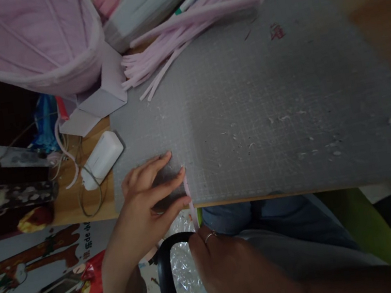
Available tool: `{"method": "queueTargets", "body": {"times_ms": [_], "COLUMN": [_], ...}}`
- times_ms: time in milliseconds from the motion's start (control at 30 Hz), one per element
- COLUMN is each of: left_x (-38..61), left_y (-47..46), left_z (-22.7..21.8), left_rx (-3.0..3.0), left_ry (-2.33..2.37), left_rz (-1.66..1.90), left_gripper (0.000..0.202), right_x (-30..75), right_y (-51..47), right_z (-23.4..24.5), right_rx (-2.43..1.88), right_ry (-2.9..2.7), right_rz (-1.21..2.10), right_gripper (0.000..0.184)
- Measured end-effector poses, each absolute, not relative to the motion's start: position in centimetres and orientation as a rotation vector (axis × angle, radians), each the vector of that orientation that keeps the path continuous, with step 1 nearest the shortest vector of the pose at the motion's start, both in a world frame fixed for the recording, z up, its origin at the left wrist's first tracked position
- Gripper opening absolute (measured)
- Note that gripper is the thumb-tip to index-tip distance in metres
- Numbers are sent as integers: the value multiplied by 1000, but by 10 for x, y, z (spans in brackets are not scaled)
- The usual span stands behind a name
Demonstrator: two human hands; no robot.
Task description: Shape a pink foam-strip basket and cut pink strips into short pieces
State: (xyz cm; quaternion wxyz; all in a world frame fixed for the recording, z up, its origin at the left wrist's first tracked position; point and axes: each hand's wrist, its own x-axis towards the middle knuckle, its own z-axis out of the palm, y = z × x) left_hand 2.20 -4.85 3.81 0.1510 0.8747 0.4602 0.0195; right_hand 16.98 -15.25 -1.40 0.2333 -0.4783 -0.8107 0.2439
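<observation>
A thin pale-pink pipe cleaner [187,187] runs over the near edge of the grey cutting mat [248,109] and down toward my lap. My left hand [147,193] rests on the mat with fingers spread. Its index fingertip and thumb tip touch the strip at two separate spots. Below the table edge, my right hand [227,259], with a ring on one finger, is closed around the strip's lower end. The fingertips of that hand are mostly hidden.
A bundle of pink pipe cleaners [179,36] lies at the mat's far side. Nearby stand a pink fabric-lined basket [59,73] and a white box [104,101]. A white device with a cord [103,157] sits left. A black chair armrest [168,278] is below the table.
</observation>
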Motion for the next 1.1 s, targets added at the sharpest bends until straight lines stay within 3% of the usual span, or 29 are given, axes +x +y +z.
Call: {"method": "queueTargets", "body": {"times_ms": [233,467,567,733,800,933,1100], "left_x": [26,29,30,29,29,26,24], "left_y": [-50,-53,-55,-55,-55,-55,-55], "left_z": [40,40,41,39,38,34,31], "left_rx": [2504,2550,2572,2580,2570,2533,2465], "left_ry": [1353,1364,1376,1388,1403,1411,1421], "left_rz": [37,46,55,81,100,131,148], "left_gripper": [32,32,32,32,35,41,57], "right_x": [170,172,176,182,183,182,165], "right_y": [-150,-148,-147,-151,-152,-151,-142], "right_z": [-14,-14,-15,-26,-28,-30,-37], "right_rx": [-1282,-1279,-1301,-1263,-1204,-1103,-1009], "right_ry": [-2247,-2193,-2130,-1579,-1376,-1128,-598], "right_rz": [756,773,1018,1609,1767,1963,2074], "right_gripper": [12,18,23,15,23,39,36]}}
